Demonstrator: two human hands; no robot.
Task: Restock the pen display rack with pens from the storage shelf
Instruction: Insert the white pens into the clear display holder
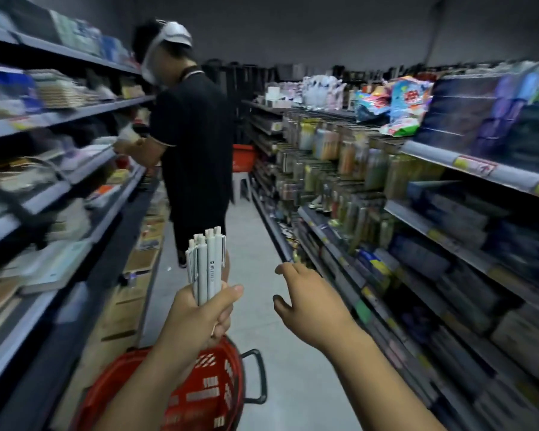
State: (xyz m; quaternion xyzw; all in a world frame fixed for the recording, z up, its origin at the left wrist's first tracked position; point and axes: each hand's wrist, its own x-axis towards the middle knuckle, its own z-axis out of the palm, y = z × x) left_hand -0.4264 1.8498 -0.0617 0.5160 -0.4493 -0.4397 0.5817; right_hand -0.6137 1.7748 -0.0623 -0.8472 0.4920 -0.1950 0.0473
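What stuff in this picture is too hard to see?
Head view:
- Pens: lower ends hidden in the left hand; print too small to read.
- Goods on the left shelves: blurred.
- Red basket: inside hidden by the left arm, cut off by the bottom edge.
- Right shelf labels: blurred.
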